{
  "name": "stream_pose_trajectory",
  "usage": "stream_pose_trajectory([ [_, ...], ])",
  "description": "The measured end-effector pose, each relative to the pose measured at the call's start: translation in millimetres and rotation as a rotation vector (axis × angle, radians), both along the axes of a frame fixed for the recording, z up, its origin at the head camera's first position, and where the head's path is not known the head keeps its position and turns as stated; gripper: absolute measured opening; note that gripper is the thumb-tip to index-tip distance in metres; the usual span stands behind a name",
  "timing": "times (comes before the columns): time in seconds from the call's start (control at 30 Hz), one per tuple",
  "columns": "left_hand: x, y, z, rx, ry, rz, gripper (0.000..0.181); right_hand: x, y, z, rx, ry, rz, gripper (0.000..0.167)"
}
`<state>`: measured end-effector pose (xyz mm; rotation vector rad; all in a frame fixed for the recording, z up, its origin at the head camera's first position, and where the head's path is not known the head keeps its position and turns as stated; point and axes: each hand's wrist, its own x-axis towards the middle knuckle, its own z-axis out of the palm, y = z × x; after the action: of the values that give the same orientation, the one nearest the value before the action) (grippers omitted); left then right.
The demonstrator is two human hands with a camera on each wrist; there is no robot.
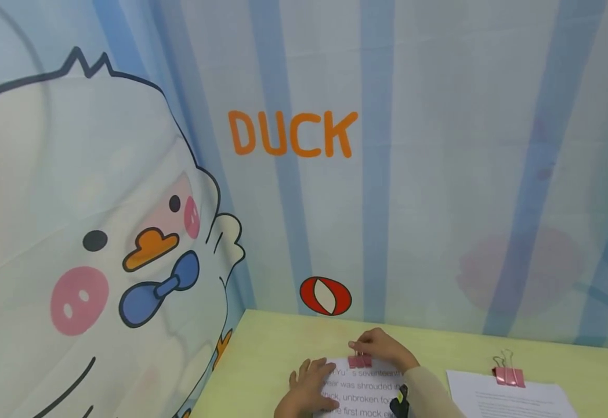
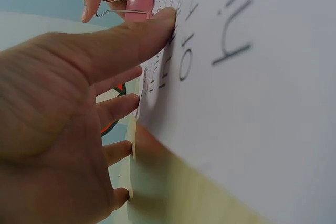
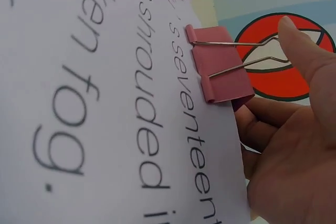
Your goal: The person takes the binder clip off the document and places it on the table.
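A printed sheet (image 1: 361, 390) lies on the yellow table, with a pink binder clip (image 1: 359, 361) on its top edge. The right hand (image 1: 384, 348) holds that clip by its wire handles; in the right wrist view its thumb is at the handle ends of the clip (image 3: 220, 64) and the other fingers are behind. The left hand (image 1: 306, 389) rests with spread fingers at the sheet's left edge. In the left wrist view the left hand (image 2: 68, 103) has its thumb on the printed face of the paper (image 2: 252, 93).
Right of the sheet lies a second stack of paper (image 1: 513, 400) with another pink binder clip (image 1: 509, 375) on its top edge. A curtain (image 1: 440, 174) with a duck print stands behind and left of the yellow table (image 1: 262, 348).
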<state>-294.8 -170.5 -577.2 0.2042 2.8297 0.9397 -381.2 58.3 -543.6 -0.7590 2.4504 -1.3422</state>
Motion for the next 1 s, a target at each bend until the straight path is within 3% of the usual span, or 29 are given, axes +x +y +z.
stream_pose_trajectory([
  [0.13,1.7,1.0,5.0,-0.006,-0.017,0.023,0.077,-2.3,-2,0.1,-0.015,-0.011,-0.007,0.033],
  [0.33,1.9,1.5,9.3,-0.032,-0.039,0.012,0.073,-0.8,-6,-1.7,-0.045,-0.031,-0.094,0.03],
  [0.63,-2.6,2.4,-3.1,-0.064,-0.064,0.001,0.075,-5.5,-14,-0.2,-0.055,-0.099,-0.251,0.032],
  [0.87,-2.9,-0.8,-3.4,-0.065,-0.028,-0.028,0.076,-8.9,-15,15.0,-0.127,-0.104,-0.176,0.045],
  [1.0,-2.3,-0.2,-1.7,-0.085,-0.019,-0.03,0.075,-2.1,-11,27.0,-0.124,-0.08,-0.129,0.045],
])
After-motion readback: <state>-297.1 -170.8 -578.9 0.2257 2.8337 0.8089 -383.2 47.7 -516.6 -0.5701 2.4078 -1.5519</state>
